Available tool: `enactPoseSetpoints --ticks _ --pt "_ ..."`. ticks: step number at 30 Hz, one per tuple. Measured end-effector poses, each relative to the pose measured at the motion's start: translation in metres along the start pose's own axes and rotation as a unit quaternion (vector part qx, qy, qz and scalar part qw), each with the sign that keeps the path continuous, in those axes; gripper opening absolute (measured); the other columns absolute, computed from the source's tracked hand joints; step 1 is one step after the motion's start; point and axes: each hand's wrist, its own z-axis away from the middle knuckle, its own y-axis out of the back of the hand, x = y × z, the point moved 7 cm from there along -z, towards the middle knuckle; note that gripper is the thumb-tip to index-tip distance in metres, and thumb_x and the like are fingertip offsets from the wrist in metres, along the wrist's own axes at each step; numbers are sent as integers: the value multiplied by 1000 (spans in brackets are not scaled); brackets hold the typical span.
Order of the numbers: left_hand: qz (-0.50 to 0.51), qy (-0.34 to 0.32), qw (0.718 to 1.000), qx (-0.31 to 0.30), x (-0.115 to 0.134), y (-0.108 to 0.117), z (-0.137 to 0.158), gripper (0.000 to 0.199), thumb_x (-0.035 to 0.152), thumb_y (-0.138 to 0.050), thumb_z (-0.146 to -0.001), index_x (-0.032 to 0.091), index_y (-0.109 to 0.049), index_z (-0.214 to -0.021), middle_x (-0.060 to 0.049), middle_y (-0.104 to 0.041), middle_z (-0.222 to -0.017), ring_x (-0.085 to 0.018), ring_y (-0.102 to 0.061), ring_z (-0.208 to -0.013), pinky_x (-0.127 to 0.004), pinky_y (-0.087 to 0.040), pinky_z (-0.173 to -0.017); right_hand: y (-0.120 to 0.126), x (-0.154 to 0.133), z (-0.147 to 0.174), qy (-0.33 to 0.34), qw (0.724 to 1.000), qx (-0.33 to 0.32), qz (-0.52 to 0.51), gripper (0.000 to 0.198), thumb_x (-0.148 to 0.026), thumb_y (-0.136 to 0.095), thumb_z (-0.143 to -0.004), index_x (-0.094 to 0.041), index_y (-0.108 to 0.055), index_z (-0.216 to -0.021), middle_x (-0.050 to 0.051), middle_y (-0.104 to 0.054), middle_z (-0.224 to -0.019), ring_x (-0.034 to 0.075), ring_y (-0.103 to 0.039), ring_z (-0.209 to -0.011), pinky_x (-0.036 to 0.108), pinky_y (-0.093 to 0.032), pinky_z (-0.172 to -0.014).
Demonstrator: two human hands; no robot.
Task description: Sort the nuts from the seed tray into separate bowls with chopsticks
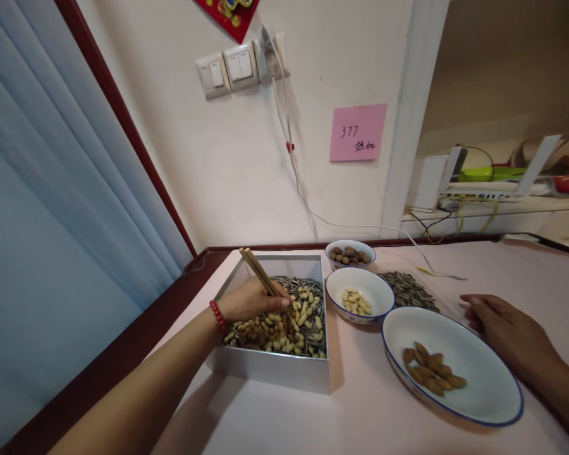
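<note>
My left hand, with a red bead bracelet at the wrist, is closed around a pair of wooden chopsticks. It is over a white open box, and the chopsticks' tips point down among unshelled peanuts and striped sunflower seeds. Whether the tips pinch anything is hidden. On the right, my right hand rests by the table with loosely bent fingers, holding nothing visible. It is nearest to a large blue-rimmed dish with several almonds in it.
Right of the box stand a blue-rimmed bowl with peanuts and a smaller bowl of round brown nuts. Sunflower seeds lie heaped beside them. A white cable runs down the wall onto the table; a router sits on a shelf.
</note>
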Motion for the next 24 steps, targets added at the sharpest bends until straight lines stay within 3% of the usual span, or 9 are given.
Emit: enactPoseSetpoints --ticks 8,13,18,24 --pt "75 17 997 25 -5 -2 -1 32 43 -71 -80 13 -74 -93 -8 -73 -84 -20 -68 -75 -29 -55 -69 0 1 0 -6 1000 3 -4 56 -60 -42 -77 -19 -67 -104 7 -70 -81 23 -66 -72 35 -47 -71" --pt "59 51 997 13 -15 -8 -4 32 41 -73 -79 14 -75 -96 -8 -74 -87 -21 -70 -77 -30 -56 -70 0 2 -1 -1 1000 7 -2 56 -61 -41 -78 -18 -67 -104 7 -70 -80 23 -66 -72 35 -46 -71" --pt "37 28 999 7 -15 -10 -7 29 41 -72 -81 15 -76 -94 -8 -76 -88 -22 -70 -79 -31 -56 -73 -1 8 -6 4 1000 5 5 54 -59 -41 -78 -19 -67 -104 6 -70 -79 24 -66 -72 37 -46 -73" --pt "77 43 996 26 -17 -9 -8 22 38 -79 -76 17 -75 -79 -4 -73 -73 -20 -67 -72 -29 -53 -69 -3 12 -7 2 1000 -5 2 57 -62 -41 -77 -20 -67 -105 7 -71 -84 24 -68 -72 37 -49 -71"
